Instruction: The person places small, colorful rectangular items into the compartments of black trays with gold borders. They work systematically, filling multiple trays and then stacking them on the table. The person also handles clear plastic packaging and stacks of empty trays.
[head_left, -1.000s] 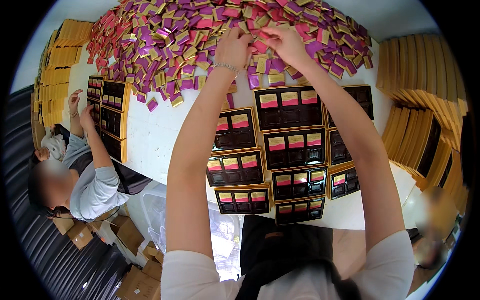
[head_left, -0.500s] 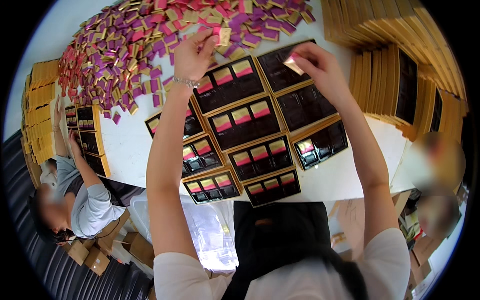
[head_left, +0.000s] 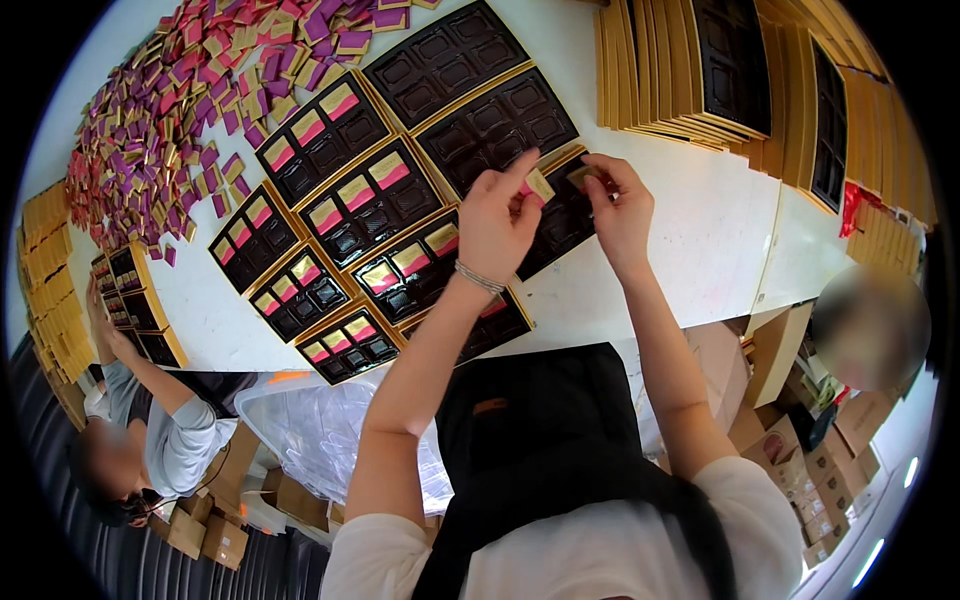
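My left hand (head_left: 497, 220) pinches a small pink-and-gold wrapped chocolate (head_left: 537, 187) between thumb and fingers, above the near-right dark tray (head_left: 556, 232). At that tray's far right corner, my right hand (head_left: 622, 208) has its thumb and fingertips closed round another wrapped chocolate (head_left: 580, 178), mostly covered by the fingers. Farther off lie two dark trays with bare compartments, a far one (head_left: 446, 65) and a nearer one (head_left: 497, 130). To their left, several gold-edged trays (head_left: 368, 200) carry pink-and-gold chocolates along their far row. My left forearm hides part of the nearest trays.
A big heap of pink, purple and gold wrapped chocolates (head_left: 200, 110) spreads over the far left of the white table (head_left: 650, 285). Stacked gold-edged trays (head_left: 690, 75) stand far right. At left, another person (head_left: 185, 420) reaches toward trays. A clear plastic-lined bin (head_left: 330, 425) sits below the table edge.
My left hand has come from the heap's edge to the near-right tray, bringing a chocolate. My right hand has lowered its chocolate to that tray's far right corner. The whole view has shifted.
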